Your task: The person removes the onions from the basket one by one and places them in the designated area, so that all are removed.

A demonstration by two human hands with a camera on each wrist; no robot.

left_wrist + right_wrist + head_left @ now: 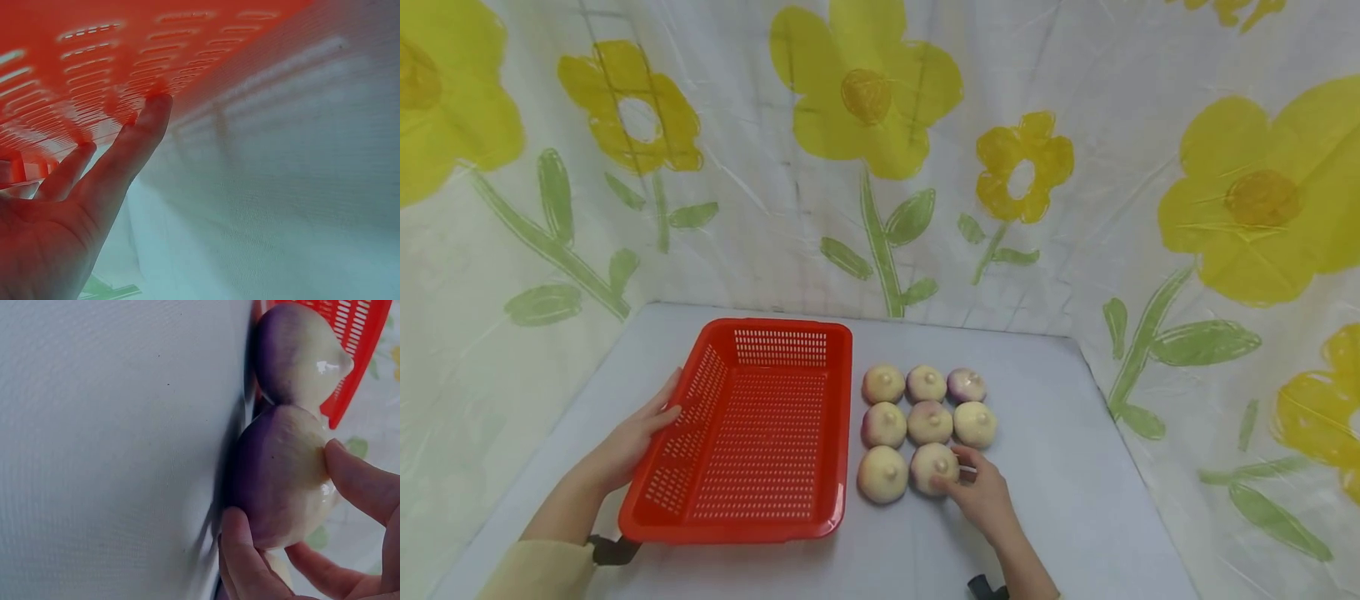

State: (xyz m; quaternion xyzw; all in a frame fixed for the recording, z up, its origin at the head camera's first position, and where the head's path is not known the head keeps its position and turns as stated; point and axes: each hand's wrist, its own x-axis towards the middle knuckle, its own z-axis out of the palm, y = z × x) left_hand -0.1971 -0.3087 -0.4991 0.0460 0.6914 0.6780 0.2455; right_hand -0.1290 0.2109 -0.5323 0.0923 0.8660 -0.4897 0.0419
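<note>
A red plastic basket (760, 433) with slotted walls stands on the left part of the table. My left hand (632, 433) holds its left side, with the thumb over the rim. In the left wrist view, long extended fingers (125, 156) touch the basket's slotted outer surface (125, 50). My right hand (985, 496) grips a purple-and-cream turnip (281, 481) between thumb and fingers, in the row nearest me. Whether it is off the table cannot be told. Left of it sits another turnip (883, 475).
Several more turnips lie in two rows behind: one turnip (929, 422) in the middle row, one turnip (927, 384) in the far row. They stand close to the basket's right wall on a pale table (1045, 400). A flower-printed curtain (737, 250) hangs around the table.
</note>
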